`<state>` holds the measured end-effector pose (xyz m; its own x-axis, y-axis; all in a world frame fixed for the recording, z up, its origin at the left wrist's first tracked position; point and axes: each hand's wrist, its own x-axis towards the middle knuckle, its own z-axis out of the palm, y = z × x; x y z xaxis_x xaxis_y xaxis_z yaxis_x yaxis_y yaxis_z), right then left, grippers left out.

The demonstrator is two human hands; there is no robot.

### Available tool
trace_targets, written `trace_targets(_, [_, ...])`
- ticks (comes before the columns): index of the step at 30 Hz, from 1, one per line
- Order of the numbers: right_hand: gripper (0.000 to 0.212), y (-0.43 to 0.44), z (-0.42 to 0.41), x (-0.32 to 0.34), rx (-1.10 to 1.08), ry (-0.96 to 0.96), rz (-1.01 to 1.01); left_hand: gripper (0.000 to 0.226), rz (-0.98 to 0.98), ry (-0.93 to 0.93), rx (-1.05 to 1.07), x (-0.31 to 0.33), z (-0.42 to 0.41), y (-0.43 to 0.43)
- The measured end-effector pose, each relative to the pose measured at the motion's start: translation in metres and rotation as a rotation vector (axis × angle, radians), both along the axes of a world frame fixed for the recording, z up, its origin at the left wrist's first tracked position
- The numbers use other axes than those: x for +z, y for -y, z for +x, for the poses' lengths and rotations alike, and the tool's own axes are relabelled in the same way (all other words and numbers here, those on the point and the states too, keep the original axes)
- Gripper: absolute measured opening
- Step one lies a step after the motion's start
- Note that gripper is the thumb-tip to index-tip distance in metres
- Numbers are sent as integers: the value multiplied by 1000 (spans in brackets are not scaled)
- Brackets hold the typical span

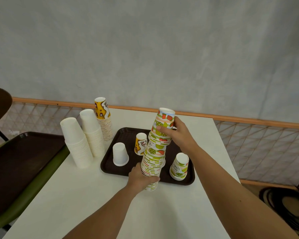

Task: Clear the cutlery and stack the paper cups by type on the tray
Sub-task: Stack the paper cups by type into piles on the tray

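A tall stack of upside-down fruit-print cups [154,157] stands at the near edge of the dark brown tray [110,167]. My left hand [141,177] grips the stack low down. My right hand [178,133] grips the topmost cups, which lean to the right off the stack. On the tray stand an upturned white cup [120,154], a yellow coffee-print cup [140,143] and a short fruit-print stack [179,167]. No cutlery is in view.
Left of the tray on the white table [86,200] stand two tall white cup stacks [77,144] [92,132] and a yellow-print stack [104,118]. A second brown tray [19,163] lies on a green chair at left. Black cables [290,204] lie on the floor, right.
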<state>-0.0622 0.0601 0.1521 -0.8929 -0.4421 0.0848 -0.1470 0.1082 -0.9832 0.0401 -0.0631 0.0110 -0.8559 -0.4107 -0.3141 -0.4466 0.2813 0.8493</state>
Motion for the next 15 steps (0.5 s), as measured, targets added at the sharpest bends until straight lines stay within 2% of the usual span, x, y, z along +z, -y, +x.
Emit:
trace_targets(5, [52,-1,-6,13,-35,-39,-48,85,25,4,4,-4,-1,0])
trace_targets(11, [45,-13,-22,31,-134,-27,-246,83,37,10,15,-4,-3,3])
trace_targets(15, [44,-32,-34,21,-236,-31,-237,88,31,-6,26,-1,-3,4])
